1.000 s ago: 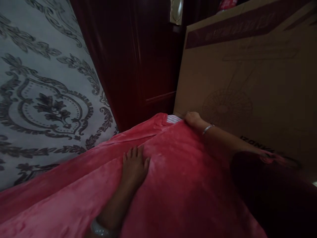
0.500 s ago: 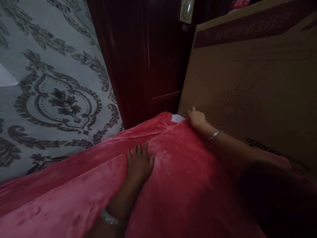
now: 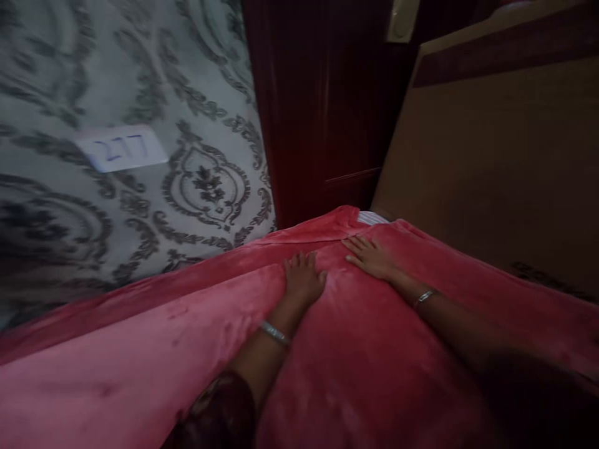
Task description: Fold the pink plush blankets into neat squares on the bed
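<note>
A plush pinkish-red blanket (image 3: 374,349) spreads across the lower part of the view, with a fold running along its left side. Flat on it, near that fold, rests my left hand (image 3: 303,279), fingers spread. My right hand (image 3: 369,256) also lies palm down on the blanket, a little further right and closer to the far corner, its fingers apart. Past the fingertips a bit of striped white cloth (image 3: 372,217) shows from under the blanket's far edge. Neither hand grips anything.
Patterned grey wallpaper (image 3: 206,181) covers the left wall, with a white card (image 3: 124,148) marked 277 on it. A dark red door (image 3: 327,93) with a handle plate (image 3: 402,20) stands ahead. On the right leans a large cardboard box (image 3: 505,149).
My right hand has come off the far edge by the box and now lies flat, nearer my left hand. The view has swung left, bringing the card fully into sight.
</note>
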A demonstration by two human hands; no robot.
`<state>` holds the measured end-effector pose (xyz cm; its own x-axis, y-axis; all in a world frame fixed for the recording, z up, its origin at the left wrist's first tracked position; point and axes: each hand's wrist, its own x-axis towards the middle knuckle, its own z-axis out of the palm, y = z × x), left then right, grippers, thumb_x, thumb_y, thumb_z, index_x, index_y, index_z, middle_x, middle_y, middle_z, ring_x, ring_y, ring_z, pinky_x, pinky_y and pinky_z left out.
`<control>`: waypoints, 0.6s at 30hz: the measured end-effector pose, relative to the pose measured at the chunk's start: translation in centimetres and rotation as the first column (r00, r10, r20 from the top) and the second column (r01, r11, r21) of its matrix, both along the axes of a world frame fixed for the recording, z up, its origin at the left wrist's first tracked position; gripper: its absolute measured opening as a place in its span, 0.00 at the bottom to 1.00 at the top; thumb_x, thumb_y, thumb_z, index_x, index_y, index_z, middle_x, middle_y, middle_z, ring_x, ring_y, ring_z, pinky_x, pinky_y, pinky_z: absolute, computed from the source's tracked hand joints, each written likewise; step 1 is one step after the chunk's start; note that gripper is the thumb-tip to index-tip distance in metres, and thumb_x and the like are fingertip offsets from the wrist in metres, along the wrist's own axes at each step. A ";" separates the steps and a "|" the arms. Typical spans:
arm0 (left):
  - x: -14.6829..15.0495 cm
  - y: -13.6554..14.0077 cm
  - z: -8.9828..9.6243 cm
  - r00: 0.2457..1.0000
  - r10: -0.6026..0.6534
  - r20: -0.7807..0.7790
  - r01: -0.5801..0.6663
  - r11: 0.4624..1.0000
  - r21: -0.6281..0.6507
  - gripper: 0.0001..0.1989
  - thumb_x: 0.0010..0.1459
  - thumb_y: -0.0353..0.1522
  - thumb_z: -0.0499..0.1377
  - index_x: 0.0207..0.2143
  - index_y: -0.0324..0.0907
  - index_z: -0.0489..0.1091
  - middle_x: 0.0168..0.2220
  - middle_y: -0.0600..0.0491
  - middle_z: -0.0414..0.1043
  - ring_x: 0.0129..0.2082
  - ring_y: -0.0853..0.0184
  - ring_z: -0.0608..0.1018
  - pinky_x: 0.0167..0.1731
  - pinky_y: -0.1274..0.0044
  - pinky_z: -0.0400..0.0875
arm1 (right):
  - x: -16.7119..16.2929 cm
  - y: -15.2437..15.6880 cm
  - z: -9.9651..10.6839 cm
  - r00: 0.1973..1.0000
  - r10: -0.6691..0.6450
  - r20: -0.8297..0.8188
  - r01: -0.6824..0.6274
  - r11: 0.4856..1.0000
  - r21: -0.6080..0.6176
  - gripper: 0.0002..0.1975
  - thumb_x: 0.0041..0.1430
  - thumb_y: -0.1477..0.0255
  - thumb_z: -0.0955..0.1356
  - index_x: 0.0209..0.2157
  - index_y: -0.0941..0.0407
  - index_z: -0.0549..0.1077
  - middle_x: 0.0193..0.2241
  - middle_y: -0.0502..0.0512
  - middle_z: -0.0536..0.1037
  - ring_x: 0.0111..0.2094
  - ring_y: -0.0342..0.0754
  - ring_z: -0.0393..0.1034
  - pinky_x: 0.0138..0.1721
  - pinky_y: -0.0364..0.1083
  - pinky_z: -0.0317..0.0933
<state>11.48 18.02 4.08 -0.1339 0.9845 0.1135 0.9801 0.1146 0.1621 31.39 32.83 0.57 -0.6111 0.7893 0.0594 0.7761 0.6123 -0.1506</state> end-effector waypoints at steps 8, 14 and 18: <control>-9.1 -3.5 3.6 0.985 0.173 0.001 -0.171 0.973 -0.153 0.26 0.71 0.41 0.45 0.51 0.34 0.76 0.52 0.35 0.77 0.54 0.53 0.77 0.54 0.66 0.67 | 0.1 0.3 -1.0 1.000 0.006 0.020 -0.005 1.000 -0.009 0.35 0.69 0.53 0.53 0.73 0.51 0.49 0.73 0.57 0.49 0.73 0.59 0.38 0.69 0.68 0.37; -17.5 -8.5 3.9 0.963 0.268 -0.039 -0.270 0.944 -0.188 0.24 0.70 0.40 0.47 0.47 0.34 0.79 0.51 0.36 0.78 0.51 0.56 0.80 0.48 0.72 0.71 | 0.0 -0.1 -0.6 0.999 0.002 0.033 -0.001 1.000 -0.003 0.35 0.69 0.56 0.52 0.73 0.53 0.49 0.72 0.58 0.49 0.73 0.59 0.39 0.69 0.67 0.37; -18.3 -10.0 2.4 0.958 0.281 -0.063 -0.287 0.949 -0.128 0.25 0.71 0.41 0.45 0.48 0.37 0.78 0.50 0.38 0.79 0.53 0.54 0.79 0.51 0.70 0.70 | 0.1 0.2 -0.9 0.999 0.000 0.043 0.000 1.000 -0.006 0.35 0.69 0.56 0.52 0.73 0.53 0.48 0.73 0.59 0.48 0.73 0.58 0.38 0.70 0.65 0.35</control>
